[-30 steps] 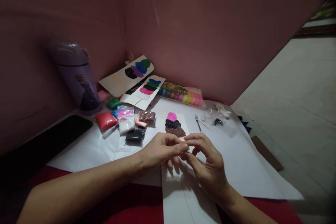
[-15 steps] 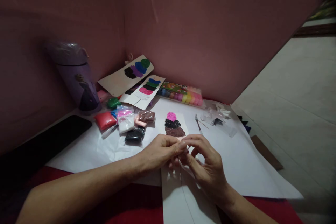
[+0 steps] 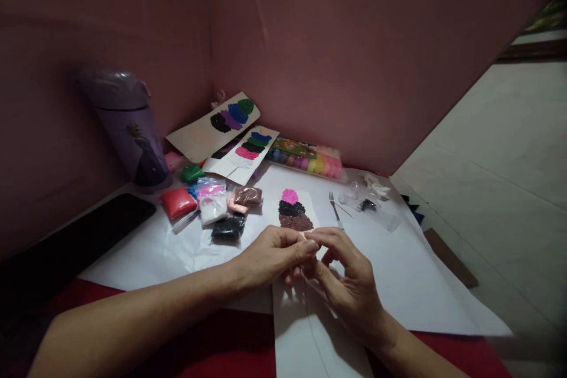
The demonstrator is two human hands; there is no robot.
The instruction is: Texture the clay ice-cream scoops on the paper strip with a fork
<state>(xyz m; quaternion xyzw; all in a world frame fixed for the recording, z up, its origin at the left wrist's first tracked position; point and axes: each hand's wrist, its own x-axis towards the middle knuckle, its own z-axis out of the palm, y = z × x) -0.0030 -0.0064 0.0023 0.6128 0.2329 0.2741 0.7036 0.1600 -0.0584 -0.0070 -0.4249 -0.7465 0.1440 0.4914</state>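
Note:
My left hand and my right hand meet fingertip to fingertip over a long white paper strip. Both pinch a tiny pale bit that I cannot make out. Just beyond the fingers, the far end of the strip carries pink, black and brown clay patches. Small bags of clay in red, white, black, brown and green lie to the left of my hands.
A purple bottle stands at the back left, with a dark flat object in front of it. Two finished colour strips lean on the pink wall, beside a tray of coloured clay. A small fork and plastic wrappers lie to the right.
The pinching fingers of both hands have shifted slightly up and to the left, toward the clay patches. Nothing else on the table has moved.

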